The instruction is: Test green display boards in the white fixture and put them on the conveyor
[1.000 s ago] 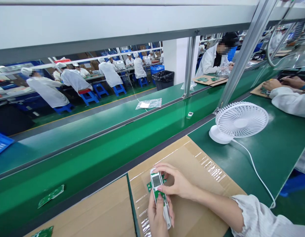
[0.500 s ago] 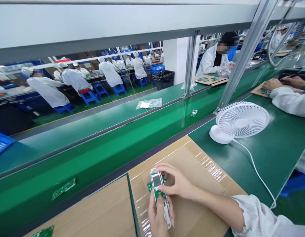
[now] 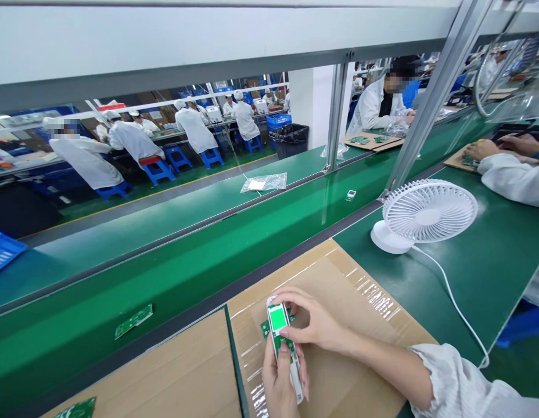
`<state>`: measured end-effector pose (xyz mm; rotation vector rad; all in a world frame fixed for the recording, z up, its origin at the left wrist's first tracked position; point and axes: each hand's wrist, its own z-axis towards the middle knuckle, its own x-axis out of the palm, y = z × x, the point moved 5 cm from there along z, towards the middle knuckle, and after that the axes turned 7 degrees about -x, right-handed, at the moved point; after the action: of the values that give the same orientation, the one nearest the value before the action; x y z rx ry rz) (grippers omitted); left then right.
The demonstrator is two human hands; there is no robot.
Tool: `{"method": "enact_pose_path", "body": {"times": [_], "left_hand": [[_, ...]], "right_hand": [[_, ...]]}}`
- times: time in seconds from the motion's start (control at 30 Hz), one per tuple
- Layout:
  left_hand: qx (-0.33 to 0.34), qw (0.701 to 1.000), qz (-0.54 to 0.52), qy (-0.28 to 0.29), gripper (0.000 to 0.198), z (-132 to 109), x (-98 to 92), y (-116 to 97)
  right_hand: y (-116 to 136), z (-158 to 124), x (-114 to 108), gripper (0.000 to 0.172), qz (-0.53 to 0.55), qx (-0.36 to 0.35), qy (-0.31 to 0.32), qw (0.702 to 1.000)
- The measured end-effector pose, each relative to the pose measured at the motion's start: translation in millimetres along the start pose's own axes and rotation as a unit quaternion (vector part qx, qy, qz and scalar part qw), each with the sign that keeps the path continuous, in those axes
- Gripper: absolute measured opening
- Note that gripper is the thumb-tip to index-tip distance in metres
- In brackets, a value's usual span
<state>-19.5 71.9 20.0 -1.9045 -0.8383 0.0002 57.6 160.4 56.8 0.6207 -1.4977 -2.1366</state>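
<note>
A slim white handheld device [image 3: 279, 319] with an exposed green circuit board lies tilted between my hands, its small screen lit bright green. Around its lower part my left hand [image 3: 279, 377] is closed, with the thumb pressed on the board below the screen. My right hand [image 3: 315, 325] grips the upper end, fingers at the top edge and thumb beside the screen. Partly covered by the device, another green circuit board [image 3: 265, 329] rests on the cardboard sheet [image 3: 339, 371].
Ahead runs a green conveyor belt [image 3: 200, 261] carrying a circuit board [image 3: 133, 321] and a small board with a screen [image 3: 350, 195]. A white fan [image 3: 428, 215] stands to the right. Co-workers' hands [image 3: 481, 150] are farther right. More cardboard [image 3: 178, 371] lies at left.
The device's screen has gone from dark grey to bright green. The boards on the belt have shifted to the right. Both hands keep the same grip.
</note>
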Motion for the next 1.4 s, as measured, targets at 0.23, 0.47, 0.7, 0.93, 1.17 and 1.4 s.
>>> {"method": "enact_pose_path", "body": {"times": [0.23, 0.47, 0.7, 0.93, 1.17, 1.4], "left_hand": [[-0.002, 1.000, 0.001, -0.008, 0.044, 0, 0.3, 0], [-0.004, 1.000, -0.003, -0.015, 0.043, 0, 0.6, 0], [0.004, 1.000, 0.001, -0.007, 0.042, 0, 0.6, -1], [0.000, 1.000, 0.008, -0.007, 0.042, 0, 0.1, -1], [-0.012, 1.000, 0.018, 0.009, 0.053, 9, -7.3, 7], [-0.004, 0.999, 0.003, 0.045, 0.041, 8, 0.2, 7]], "right_hand": [[0, 0, 0, 0.043, 0.000, 0.002, 0.001, 1.000], [0, 0, 0, 0.043, 0.003, 0.002, 0.001, 1.000], [-1, 0, 0, 0.043, 0.001, 0.012, 0.003, 1.000], [0, -1, 1, 0.043, 0.003, 0.012, 0.004, 1.000], [-3, 0, 2, 0.046, 0.010, 0.011, 0.006, 1.000], [8, 0, 1, 0.046, -0.159, -0.044, 0.008, 0.986]]}}
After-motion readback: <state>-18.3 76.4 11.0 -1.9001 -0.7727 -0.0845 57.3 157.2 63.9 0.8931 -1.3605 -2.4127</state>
